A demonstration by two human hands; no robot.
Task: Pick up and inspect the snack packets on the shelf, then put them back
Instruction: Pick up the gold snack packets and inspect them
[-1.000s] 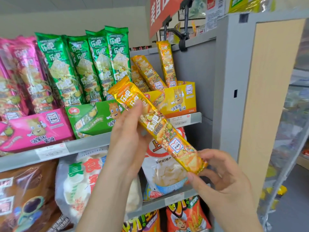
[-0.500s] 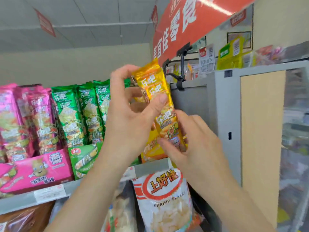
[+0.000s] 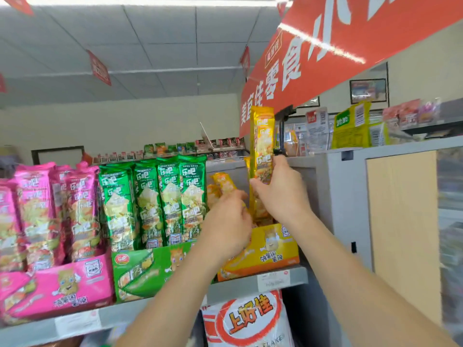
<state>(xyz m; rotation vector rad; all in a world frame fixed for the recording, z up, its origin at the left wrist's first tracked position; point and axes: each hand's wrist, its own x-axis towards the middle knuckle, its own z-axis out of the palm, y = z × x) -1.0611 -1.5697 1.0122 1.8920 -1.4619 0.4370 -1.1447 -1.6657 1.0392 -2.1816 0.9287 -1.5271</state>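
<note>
The right hand [image 3: 283,194] grips a long yellow packet [image 3: 262,136] near its middle, thumb and fingers curled round it, holding it upright with its lower end at the mouth of the yellow display box [image 3: 270,249]. The left hand [image 3: 226,221] reaches into the same box beside the leaning yellow packets [image 3: 223,182] (its fingers face away, so its grip cannot be told). Green packets [image 3: 160,196] stand just left of the box.
</note>
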